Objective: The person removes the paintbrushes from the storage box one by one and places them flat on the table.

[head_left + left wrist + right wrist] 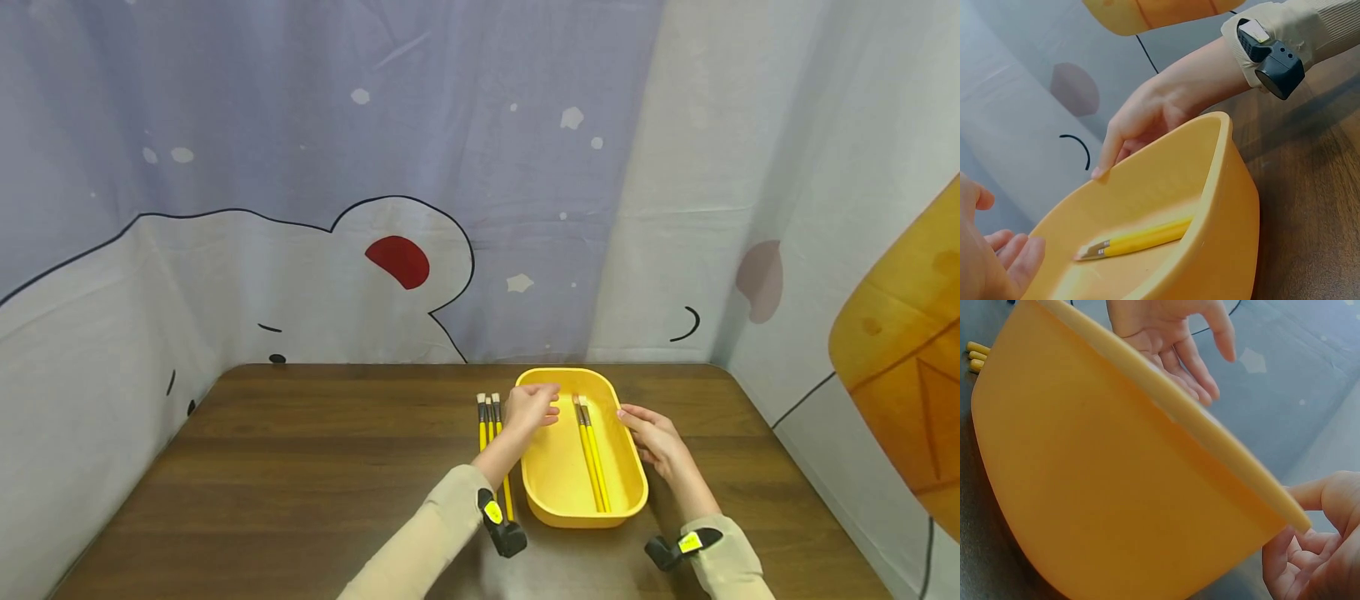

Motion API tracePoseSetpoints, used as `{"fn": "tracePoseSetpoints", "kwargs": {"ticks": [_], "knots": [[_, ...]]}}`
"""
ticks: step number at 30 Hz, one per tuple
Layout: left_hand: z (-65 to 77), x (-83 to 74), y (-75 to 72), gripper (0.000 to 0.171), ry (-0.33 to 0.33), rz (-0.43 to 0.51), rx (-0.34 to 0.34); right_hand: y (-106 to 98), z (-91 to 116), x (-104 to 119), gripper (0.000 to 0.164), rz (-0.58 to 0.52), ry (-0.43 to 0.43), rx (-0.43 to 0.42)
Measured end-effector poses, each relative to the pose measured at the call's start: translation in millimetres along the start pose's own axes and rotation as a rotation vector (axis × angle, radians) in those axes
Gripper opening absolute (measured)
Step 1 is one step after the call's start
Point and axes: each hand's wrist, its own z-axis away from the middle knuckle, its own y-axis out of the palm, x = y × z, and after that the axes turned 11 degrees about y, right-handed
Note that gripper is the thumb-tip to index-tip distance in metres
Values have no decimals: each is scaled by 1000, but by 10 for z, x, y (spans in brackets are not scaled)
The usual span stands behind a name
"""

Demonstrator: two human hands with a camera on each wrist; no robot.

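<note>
A yellow plastic tub (551,479) stands on the table with two yellow-handled paintbrushes (596,462) lying lengthwise inside, bristles toward the far end. My left hand (528,410) hovers over the tub's left rim, fingers loosely extended and holding nothing. At the opposite long side, my right hand (656,437) pinches the rim, thumb on top and fingers curled under the outside, as the right wrist view shows. Three more paintbrushes (482,429) lie side by side on the table just left of the tub, partly hidden by my left hand and forearm.
The brown wooden table (315,467) extends far to the left of the brushes, with a narrower strip right of the tub. A printed curtain (525,208) hangs along the table's back and sides. Both wrists carry small black cameras (512,540).
</note>
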Motion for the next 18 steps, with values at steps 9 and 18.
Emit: {"fn": "tracePoseSetpoints", "kwargs": {"ticks": [9, 18], "knots": [[-32, -6, 83, 39, -21, -6, 14, 8, 8, 6, 58, -2, 1, -2], [-61, -36, 172, 37, -30, -23, 14, 6, 0, 15, 57, -7, 7, -2]]}}
